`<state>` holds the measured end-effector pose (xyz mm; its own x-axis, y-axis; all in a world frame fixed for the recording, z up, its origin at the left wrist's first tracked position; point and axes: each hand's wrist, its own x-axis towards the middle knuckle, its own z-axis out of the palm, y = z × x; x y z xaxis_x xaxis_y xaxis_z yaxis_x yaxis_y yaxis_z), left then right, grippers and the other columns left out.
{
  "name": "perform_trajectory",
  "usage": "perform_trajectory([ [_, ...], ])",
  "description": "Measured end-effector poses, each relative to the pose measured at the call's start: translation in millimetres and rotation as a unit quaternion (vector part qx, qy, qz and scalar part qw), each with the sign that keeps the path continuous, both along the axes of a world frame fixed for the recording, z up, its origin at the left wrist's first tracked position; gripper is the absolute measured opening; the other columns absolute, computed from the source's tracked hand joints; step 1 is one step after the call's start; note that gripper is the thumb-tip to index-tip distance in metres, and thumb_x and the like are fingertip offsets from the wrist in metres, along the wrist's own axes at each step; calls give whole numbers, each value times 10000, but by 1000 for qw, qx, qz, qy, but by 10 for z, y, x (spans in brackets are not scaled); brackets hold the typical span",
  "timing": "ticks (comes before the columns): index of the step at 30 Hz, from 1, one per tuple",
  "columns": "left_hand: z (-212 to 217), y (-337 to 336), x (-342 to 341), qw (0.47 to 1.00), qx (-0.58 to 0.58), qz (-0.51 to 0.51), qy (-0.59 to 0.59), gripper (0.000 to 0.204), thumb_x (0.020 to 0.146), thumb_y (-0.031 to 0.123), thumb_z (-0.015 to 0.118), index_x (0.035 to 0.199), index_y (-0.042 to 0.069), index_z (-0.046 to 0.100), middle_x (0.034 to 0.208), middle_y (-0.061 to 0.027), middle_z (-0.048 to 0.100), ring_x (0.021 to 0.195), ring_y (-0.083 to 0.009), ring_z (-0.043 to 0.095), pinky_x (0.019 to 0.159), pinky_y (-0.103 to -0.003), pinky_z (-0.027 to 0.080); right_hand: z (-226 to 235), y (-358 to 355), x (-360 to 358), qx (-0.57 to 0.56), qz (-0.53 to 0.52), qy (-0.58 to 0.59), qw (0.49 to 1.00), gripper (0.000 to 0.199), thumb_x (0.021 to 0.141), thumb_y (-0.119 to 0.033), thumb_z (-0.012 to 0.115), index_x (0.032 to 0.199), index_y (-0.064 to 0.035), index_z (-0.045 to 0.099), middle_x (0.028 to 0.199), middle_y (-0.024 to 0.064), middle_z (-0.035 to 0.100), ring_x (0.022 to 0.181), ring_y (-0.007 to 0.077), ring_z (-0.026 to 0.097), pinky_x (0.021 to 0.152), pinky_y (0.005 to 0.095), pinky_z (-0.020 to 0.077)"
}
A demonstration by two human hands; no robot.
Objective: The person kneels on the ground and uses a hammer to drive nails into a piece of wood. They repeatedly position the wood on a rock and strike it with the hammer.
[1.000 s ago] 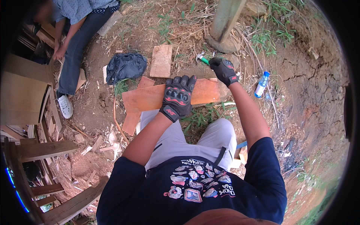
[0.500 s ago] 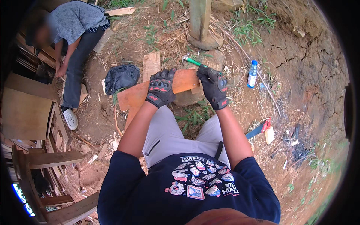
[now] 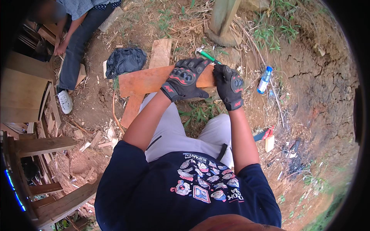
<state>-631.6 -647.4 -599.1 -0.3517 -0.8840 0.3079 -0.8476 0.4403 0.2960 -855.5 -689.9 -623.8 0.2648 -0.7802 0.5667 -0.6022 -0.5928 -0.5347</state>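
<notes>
A long reddish-brown wooden board (image 3: 140, 81) lies across in front of my knees. My left hand (image 3: 185, 79), in a black glove with red trim, rests over it with fingers stretched out and thumb apart. At the board's right end my right hand (image 3: 230, 86), gloved alike, has its fingers curled; whatever is in them is hidden. Just beyond the fingertips lies a hammer (image 3: 207, 56) with a green and black handle. Another reddish board (image 3: 133, 109) slants below the first, and a paler plank (image 3: 160, 54) stretches away behind it.
A black plastic bag (image 3: 125, 61) is at the left, near a seated person (image 3: 73, 42). A wooden post (image 3: 223, 19) stands ahead. To the right are a blue-capped bottle (image 3: 264, 80) and a red-handled tool (image 3: 266, 133). Wooden frames (image 3: 46, 146) stand at the lower left.
My left hand has slid right along the board toward my right hand, its fingers stretching and thumb spreading. My right hand stays at the board's end. The view has turned slightly.
</notes>
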Motion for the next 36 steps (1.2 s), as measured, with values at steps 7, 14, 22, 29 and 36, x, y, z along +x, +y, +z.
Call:
perform_trajectory([
  [7,12,-217,-84,999,-15,-38,21,961,760,571,926,1540,107,609,1539,-178,645,1418,-366,622,1205,-530,476,-65,-22,-18,30,30,-99,994,145,1026,-66,745,1151,-17,798,1018,138,817,900,242,783,817,373,606],
  [14,43,-310,-52,998,41,-5,-55,985,758,613,907,1572,159,588,1587,-172,605,1466,-374,586,1224,-526,452,-479,112,-264,164,-119,-370,907,171,1017,-26,739,1186,-17,760,989,93,777,864,162,732,803,342,590],
  [22,95,-329,-127,997,23,-36,-58,971,721,499,959,1550,139,603,1516,-162,653,1405,-378,626,1178,-531,501,-743,323,-316,109,-148,-370,911,168,1043,4,727,1211,-8,735,1088,118,793,938,184,782,853,349,629],
  [29,155,-407,-149,996,30,-75,-47,939,685,425,984,1498,121,624,1436,-147,704,1332,-386,669,1151,-531,512,-726,228,-257,136,-129,-360,914,121,1020,-59,745,1132,-17,736,1084,145,746,912,252,749,831,394,600],
  [36,177,-423,-195,992,20,-86,-90,951,670,414,986,1503,139,620,1455,-139,685,1349,-382,646,1159,-533,488,-970,-633,58,140,-139,-295,935,129,995,-160,752,1092,-76,765,1018,161,777,935,356,765,824,469,577],
])
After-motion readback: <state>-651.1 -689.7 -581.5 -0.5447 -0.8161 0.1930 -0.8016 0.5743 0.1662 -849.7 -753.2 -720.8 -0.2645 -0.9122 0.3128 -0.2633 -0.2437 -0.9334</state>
